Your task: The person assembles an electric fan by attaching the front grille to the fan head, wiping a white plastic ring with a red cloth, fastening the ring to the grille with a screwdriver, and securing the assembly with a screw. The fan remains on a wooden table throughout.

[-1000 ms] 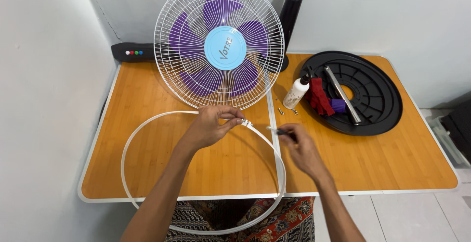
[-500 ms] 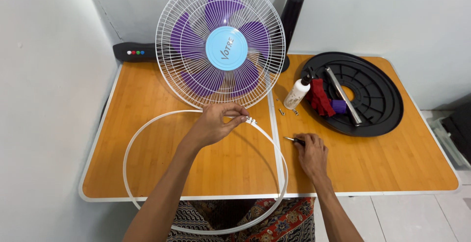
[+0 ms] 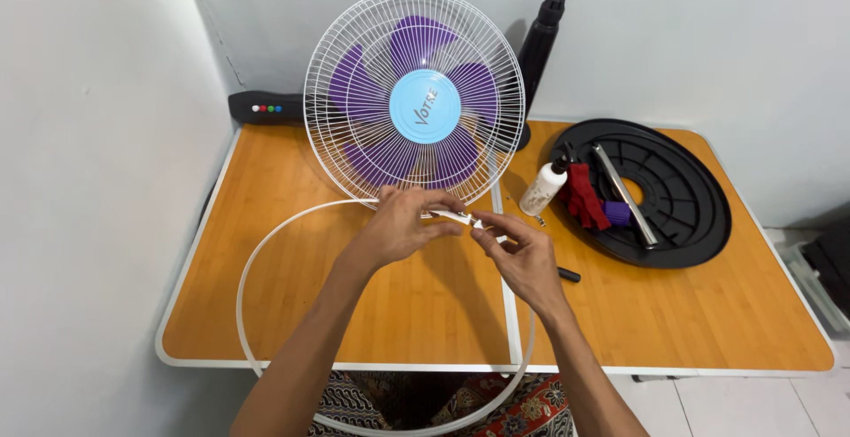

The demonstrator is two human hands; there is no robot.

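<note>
A white plastic rim ring (image 3: 266, 242) lies across the wooden table (image 3: 708, 313) and hangs over its near edge. My left hand (image 3: 403, 224) pinches the ring's open end with its small white clasp (image 3: 460, 217). My right hand (image 3: 522, 260) meets it from the right, fingertips on the same clasp. Just behind my hands stands a fan head (image 3: 416, 105) with a white wire grille, purple blades and a light blue hub. A small dark screwdriver (image 3: 567, 274) lies on the table beside my right wrist.
A black round fan base (image 3: 682, 216) lies at the right, holding a metal rod (image 3: 624, 193), a red cloth (image 3: 584, 196) and a small purple piece (image 3: 617, 214). A white bottle (image 3: 543, 187) stands next to it. A black pole (image 3: 540, 47) and a black control box (image 3: 266, 108) are by the wall.
My right hand put the dark screwdriver down on the table, then rose back to the ring's clasp. My left hand kept its hold on the ring end.
</note>
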